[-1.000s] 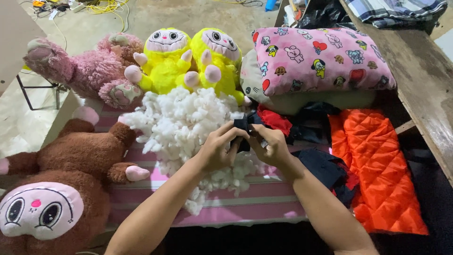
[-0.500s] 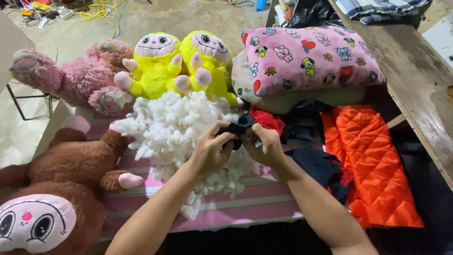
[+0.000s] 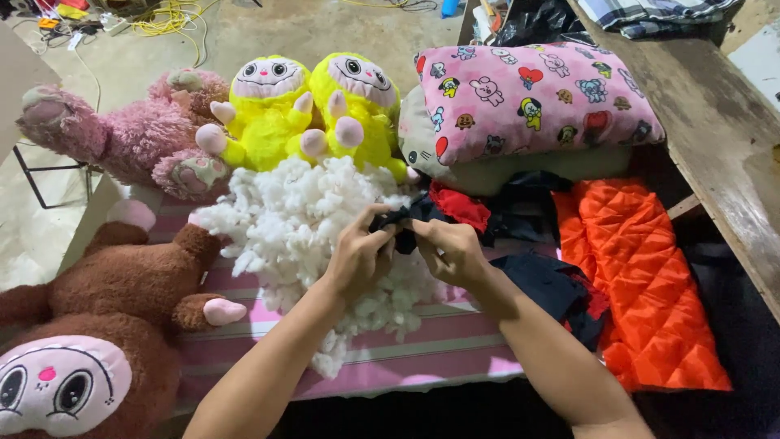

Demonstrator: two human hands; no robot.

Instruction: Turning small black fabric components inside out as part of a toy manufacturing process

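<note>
My left hand [image 3: 357,258] and my right hand [image 3: 452,252] meet over a heap of white stuffing [image 3: 301,228] and both pinch a small piece of dark fabric [image 3: 405,219] between their fingers. The dark fabric joins a red piece [image 3: 460,206] just beyond my right hand. The stuffing lies on a pink striped cloth [image 3: 431,341], partly under my left hand. How the fabric is shaped inside my fingers is hidden.
Two yellow plush toys [image 3: 313,106] and a pink one [image 3: 130,134] sit behind the stuffing. A brown plush [image 3: 106,317] lies at left. A patterned pink pillow [image 3: 528,93], orange quilted fabric [image 3: 650,276] and dark cloth [image 3: 552,289] are at right, beside a wooden bench [image 3: 723,138].
Both hands stay together on the dark fabric, their fingers shifting slightly. The view has dipped a little toward the table.
</note>
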